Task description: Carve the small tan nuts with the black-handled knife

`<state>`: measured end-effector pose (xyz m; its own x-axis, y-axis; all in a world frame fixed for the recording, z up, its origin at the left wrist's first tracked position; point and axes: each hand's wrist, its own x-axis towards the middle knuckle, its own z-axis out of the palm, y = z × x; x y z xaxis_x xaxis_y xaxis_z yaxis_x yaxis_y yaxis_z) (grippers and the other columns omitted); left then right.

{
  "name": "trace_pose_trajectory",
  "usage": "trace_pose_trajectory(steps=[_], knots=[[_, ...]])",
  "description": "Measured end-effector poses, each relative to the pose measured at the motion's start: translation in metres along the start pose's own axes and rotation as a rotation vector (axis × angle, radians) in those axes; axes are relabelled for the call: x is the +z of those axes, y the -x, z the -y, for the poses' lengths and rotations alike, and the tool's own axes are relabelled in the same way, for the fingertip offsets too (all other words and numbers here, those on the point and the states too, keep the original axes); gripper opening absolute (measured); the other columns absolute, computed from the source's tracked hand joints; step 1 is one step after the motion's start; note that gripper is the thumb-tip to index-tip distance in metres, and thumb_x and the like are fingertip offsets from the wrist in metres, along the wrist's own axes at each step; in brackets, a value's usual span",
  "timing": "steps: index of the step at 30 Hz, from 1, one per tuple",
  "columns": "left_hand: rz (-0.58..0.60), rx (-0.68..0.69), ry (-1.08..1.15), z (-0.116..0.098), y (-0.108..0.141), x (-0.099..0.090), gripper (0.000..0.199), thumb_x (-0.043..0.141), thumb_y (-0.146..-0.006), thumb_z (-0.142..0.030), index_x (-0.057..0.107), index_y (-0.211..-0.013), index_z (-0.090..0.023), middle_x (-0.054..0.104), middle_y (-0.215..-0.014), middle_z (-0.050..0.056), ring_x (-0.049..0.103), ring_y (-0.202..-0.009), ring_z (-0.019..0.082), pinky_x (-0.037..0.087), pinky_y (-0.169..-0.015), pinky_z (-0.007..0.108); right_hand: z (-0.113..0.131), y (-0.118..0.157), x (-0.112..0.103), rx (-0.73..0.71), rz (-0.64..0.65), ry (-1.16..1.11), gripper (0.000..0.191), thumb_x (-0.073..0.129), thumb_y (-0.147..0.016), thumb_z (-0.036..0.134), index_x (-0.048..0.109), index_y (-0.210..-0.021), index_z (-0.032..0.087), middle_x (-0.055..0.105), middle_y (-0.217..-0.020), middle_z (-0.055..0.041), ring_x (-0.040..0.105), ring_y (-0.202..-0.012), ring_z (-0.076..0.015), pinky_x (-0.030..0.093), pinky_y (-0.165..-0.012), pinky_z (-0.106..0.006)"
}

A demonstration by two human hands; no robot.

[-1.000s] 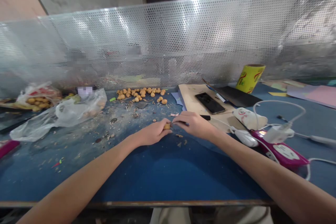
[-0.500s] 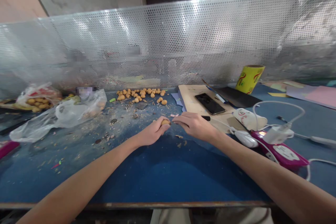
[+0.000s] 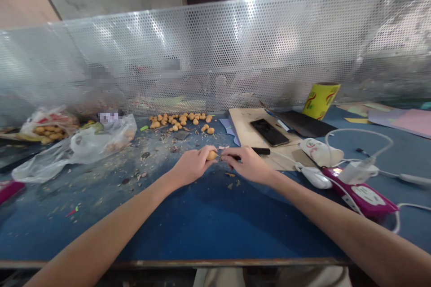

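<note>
Where the hands meet: the left hand [image 3: 197,163] pinches a small tan fruit [image 3: 212,155] just above the counter [image 3: 215,219]; the right hand [image 3: 245,163] is beside its right end, fingers bent and narrow, though whether they grip anything I cannot tell.
Change at the fruit: half a second ago the right fingers lay flatter; now they curl in more, and more of the fruit's round face shows.
What it means: the work, I judge, is at that right end, with the fruit not yet let go.
Black handle [image 3: 261,151]: shows past the right hand; held or merely behind, unclear.
Near edge [image 3: 182,263]: well apart from both hands, with room to draw back.
Far side: a pile [image 3: 183,118] near the mesh screen [image 3: 215,54].
Right side: phone [image 3: 269,132] beyond the hand; power strip [image 3: 363,193] and cords near the forearm [image 3: 318,204], a possible snag.
</note>
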<state>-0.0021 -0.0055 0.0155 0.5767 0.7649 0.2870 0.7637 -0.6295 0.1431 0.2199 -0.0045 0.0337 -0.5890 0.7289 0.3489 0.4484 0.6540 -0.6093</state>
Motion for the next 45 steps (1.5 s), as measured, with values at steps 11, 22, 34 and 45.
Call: trace_pose_trajectory(steps=[11, 22, 34, 45], knots=[[0.143, -0.040, -0.084, -0.004, -0.001, -0.006, 0.035, 0.026, -0.100, -0.045, 0.045, -0.115, -0.020, 0.067, -0.100, 0.009, 0.068, -0.081, 0.027, 0.047, -0.065, 0.033, -0.019, 0.000, 0.017, -0.103, -0.022, 0.126, 0.024, 0.042, -0.096, 0.021, 0.065, -0.089, 0.019, 0.066, -0.077, -0.0027, 0.058, -0.068, -0.0143, 0.042, -0.069, -0.026], [0.176, -0.036, -0.122, -0.002, 0.000, 0.007, 0.038, 0.023, -0.100, -0.046, 0.043, -0.119, -0.020, 0.069, -0.092, 0.010, 0.068, -0.076, 0.029, 0.046, -0.062, 0.033, -0.028, -0.002, 0.019, -0.112, 0.055, 0.041, 0.025, 0.038, -0.098, 0.021, 0.059, -0.085, 0.019, 0.061, -0.076, -0.0007, 0.054, -0.068, -0.0130, 0.040, -0.069, -0.025], [0.121, -0.090, 0.130, -0.007, 0.002, 0.008, 0.035, 0.025, -0.099, -0.046, 0.040, -0.118, -0.021, 0.063, -0.082, 0.004, 0.063, -0.071, 0.023, 0.042, -0.064, 0.030, -0.032, -0.003, 0.013, -0.053, 0.087, -0.174, 0.031, 0.038, -0.099, 0.037, 0.057, -0.084, 0.018, 0.051, -0.072, 0.0010, 0.046, -0.066, -0.0127, 0.040, -0.066, -0.025], [0.015, -0.073, 0.332, -0.012, 0.004, -0.001, 0.033, 0.027, -0.100, -0.045, 0.042, -0.116, -0.020, 0.054, -0.071, -0.001, 0.053, -0.061, 0.017, 0.038, -0.064, 0.029, -0.024, -0.003, 0.007, -0.028, 0.033, -0.350, 0.036, 0.038, -0.099, 0.045, 0.056, -0.086, 0.017, 0.038, -0.064, 0.0044, 0.035, -0.058, -0.0103, 0.031, -0.056, -0.024]])
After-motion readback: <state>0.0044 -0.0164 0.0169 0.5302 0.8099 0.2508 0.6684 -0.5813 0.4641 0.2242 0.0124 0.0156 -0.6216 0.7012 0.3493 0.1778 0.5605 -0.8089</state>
